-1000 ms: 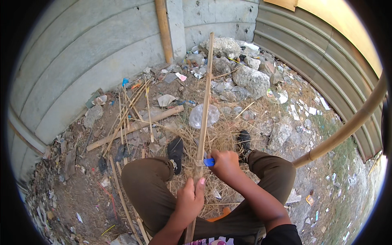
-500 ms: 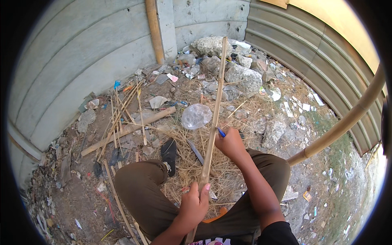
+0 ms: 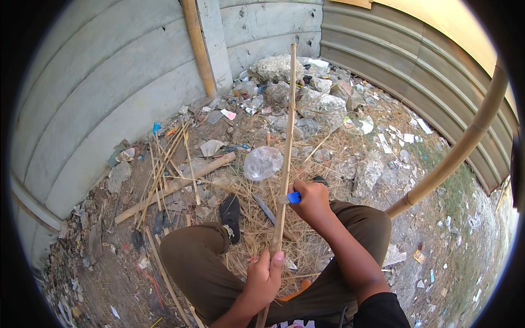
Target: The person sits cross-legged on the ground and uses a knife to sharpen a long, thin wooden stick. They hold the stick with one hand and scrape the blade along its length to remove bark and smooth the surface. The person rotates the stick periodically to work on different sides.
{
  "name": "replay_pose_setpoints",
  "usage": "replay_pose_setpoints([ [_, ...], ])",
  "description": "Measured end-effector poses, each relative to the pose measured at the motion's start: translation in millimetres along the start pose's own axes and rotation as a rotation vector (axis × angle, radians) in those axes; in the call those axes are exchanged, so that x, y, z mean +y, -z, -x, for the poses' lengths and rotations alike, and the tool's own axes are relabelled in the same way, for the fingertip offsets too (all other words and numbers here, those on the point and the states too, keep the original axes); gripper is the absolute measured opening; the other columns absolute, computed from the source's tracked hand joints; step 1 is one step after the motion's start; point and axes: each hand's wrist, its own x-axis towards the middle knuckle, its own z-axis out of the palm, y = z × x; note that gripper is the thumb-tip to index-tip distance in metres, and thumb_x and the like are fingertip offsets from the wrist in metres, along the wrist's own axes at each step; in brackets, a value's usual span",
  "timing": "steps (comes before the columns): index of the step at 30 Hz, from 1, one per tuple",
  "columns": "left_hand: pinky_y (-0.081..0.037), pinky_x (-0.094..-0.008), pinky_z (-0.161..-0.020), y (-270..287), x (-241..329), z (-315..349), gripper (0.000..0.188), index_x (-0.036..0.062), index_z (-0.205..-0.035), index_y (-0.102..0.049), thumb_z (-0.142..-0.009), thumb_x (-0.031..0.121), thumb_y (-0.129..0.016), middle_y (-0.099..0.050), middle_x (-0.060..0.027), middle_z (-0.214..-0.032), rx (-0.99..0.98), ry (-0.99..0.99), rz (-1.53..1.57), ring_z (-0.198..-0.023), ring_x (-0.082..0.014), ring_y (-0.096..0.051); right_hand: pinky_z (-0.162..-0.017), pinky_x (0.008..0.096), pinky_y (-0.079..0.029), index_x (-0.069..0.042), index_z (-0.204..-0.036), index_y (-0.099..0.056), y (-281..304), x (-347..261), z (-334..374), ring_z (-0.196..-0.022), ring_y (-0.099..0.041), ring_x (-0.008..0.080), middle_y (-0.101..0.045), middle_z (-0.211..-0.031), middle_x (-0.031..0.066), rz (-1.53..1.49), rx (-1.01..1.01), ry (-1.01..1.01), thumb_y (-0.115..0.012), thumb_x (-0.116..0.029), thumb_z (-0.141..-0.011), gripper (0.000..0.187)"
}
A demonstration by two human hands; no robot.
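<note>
A long split bamboo strip (image 3: 289, 136) runs from my lap, between my knees, up and away from me. My left hand (image 3: 263, 280) is closed round its near part, thumb along the top. My right hand (image 3: 311, 202) is closed on a small blue tool (image 3: 295, 198) with a flat greyish end that lies across the strip, about midway along it. Fingers hide the rest of the tool, so its exact kind is unclear. Beneath the strip, a knife with a grey blade (image 3: 263, 208) lies on straw and shavings.
Thin bamboo sticks (image 3: 158, 174) lie in a pile on a bamboo pole (image 3: 180, 185) at left. A clear plastic piece (image 3: 263, 163) sits ahead. A thick bamboo pole (image 3: 437, 172) slants beside my right knee. Rocks (image 3: 322, 109) and litter lie near the walls.
My right hand has moved slightly nearer to me along the strip, and the blue tool has turned so that its broad side shows. My left hand keeps its hold. The view has shifted a little.
</note>
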Motion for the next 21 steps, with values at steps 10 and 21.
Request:
replay_pose_setpoints([
  [10, -0.04, -0.036, -0.049, -9, 9, 2, 0.036, -0.0005, -0.09, -0.055, -0.106, 0.032, -0.05, -0.051, -0.0097, -0.058, 0.0, -0.042, -0.076, -0.05, -0.0161, -0.052, -0.057, 0.0462, -0.051, -0.011, -0.072, -0.067, 4, 24, -22, -0.059, -0.066, 0.0338, -0.064, -0.062, 0.0133, 0.098, 0.024, -0.182, -0.073, -0.023, -0.076, 0.014],
  [21, -0.042, -0.0414, -0.051, -20, 3, -1, 0.04, -0.0002, -0.085, -0.052, -0.104, 0.035, -0.053, -0.054, -0.0143, -0.06, 0.013, -0.139, -0.178, -0.051, -0.0283, -0.056, -0.061, 0.0466, -0.053, -0.01, -0.074, -0.069, 35, 72, -84, -0.067, -0.066, 0.0377, -0.068, -0.07, 0.0151, 0.215, 0.005, -0.3, -0.07, -0.031, -0.079, 0.022],
])
